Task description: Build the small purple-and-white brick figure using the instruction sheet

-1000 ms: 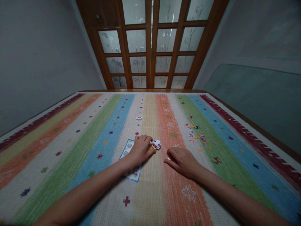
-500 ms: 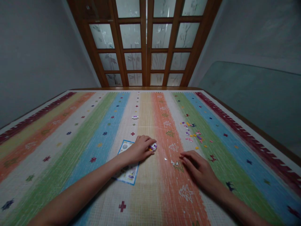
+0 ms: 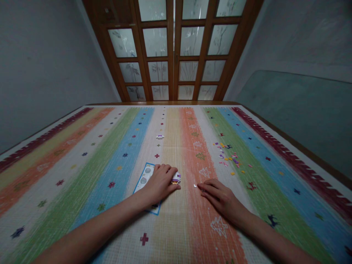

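My left hand is closed around a small assembly of toy building bricks in white, purple and orange, partly hidden by the fingers. Beneath that hand and wrist lies a blue-edged instruction sheet, largely covered. My right hand is low over the orange stripe, its thumb and fingertips drawn together. What they pinch, if anything, is too small to make out. Just left of those fingertips sits a tiny white brick.
Several loose bricks in purple, pink and orange are scattered at the right. A white and purple brick piece lies farther back. A striped tablecloth covers the table, with wooden glazed doors behind.
My right hand has moved left and slightly down, now covering where small white bricks lay. The left hand has shifted slightly nearer, and the brick assembly has turned in its grip.
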A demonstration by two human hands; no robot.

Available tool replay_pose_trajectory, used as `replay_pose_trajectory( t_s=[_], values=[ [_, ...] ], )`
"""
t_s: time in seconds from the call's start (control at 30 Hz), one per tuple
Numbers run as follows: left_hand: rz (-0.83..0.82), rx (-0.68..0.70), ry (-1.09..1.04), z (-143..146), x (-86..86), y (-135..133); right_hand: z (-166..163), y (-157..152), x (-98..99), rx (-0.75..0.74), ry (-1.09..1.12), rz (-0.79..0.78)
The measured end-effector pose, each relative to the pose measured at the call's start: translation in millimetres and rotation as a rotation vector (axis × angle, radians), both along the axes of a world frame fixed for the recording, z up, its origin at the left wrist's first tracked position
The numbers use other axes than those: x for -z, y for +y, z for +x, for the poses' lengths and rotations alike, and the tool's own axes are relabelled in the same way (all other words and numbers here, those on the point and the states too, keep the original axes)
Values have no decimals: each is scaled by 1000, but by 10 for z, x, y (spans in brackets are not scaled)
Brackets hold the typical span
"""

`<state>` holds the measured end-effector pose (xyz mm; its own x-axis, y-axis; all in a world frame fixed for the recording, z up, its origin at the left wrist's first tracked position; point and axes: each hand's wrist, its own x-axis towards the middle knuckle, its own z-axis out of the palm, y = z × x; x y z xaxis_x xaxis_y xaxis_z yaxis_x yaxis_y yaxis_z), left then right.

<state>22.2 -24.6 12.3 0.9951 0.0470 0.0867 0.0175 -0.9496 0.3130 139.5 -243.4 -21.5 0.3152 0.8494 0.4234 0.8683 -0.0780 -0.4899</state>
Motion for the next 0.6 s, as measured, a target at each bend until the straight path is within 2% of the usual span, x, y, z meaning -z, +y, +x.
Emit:
replay_pose_trajectory(
  t_s=[0.17,0.37,0.6],
  values=[
    [-115,-31,-5,-36,10,59,16,62,-4,-37,0,-24],
    [-176,-34,12,-113,-25,99,42,108,-7,-58,-13,-30],
    [-183,-81,7,-181,-18,202,101,259,-88,-27,-287,-259]
  ],
)
